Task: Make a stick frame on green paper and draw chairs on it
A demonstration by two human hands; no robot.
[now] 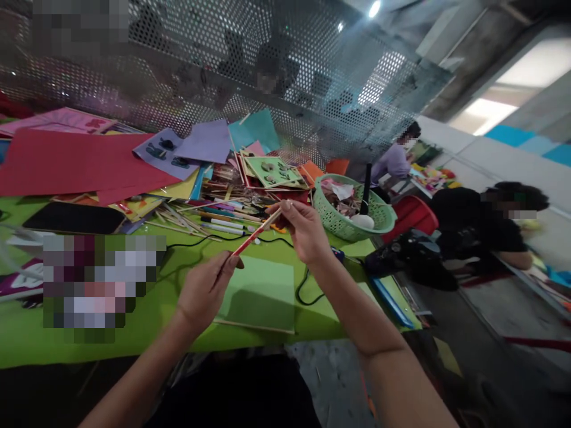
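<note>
Between my two hands runs a thin stick (250,239), red over its lower part and pale like bare wood towards the upper end. My left hand (206,290) is closed on the lower red end. At the upper end, my right hand (304,229) pinches the pale part between thumb and fingers. Beneath the stick, a light green square card (263,297) lies flat on the green tabletop (178,333), partly shaded by my hands. Several pens (223,226) and loose wooden sticks (176,220) lie just beyond my hands.
A green plastic basket (354,223) with mixed items stands right of my right hand. Red paper (80,163) and coloured cards pile up at the back left, near a black phone (74,218). A black cable (307,302) crosses the table. Two people sit farther right.
</note>
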